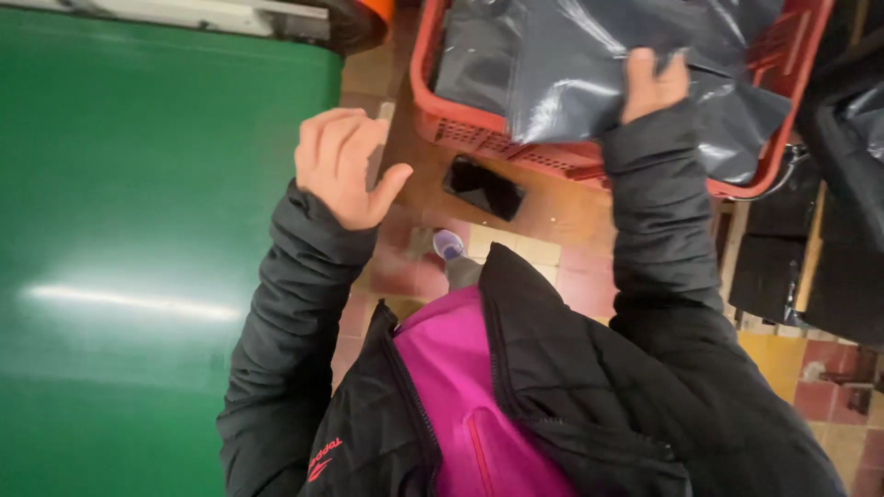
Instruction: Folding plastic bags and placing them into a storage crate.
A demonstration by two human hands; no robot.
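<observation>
Our right hand (652, 86) is closed on the edge of a dark grey plastic bag (589, 64), fingers curled over its glossy film; the thumb is hidden behind the bag, so the exact grip is hard to read. The bag lies in a red plastic basket (516, 147) directly under and around that hand, and its lower corner hangs over the basket rim just beside our right sleeve.

Our left hand (345, 166) is open and empty: fingers loosely bent and together, thumb spread outward, palm partly turned toward us. It touches nothing and is held well apart from the right hand.

Between the two hands, a black phone (483, 187) lies flat on the brown wooden surface (552, 207), just beside the basket rim and nearer the left hand's thumb. Beyond the left hand's outer side runs a broad green panel (138, 230). Below the hands, close to our chest, a bottle with a pale purple cap (449, 245) stands over the tiled floor (783, 359). Past the right hand's outer side we see dark bags (847, 156), poorly resolved.
</observation>
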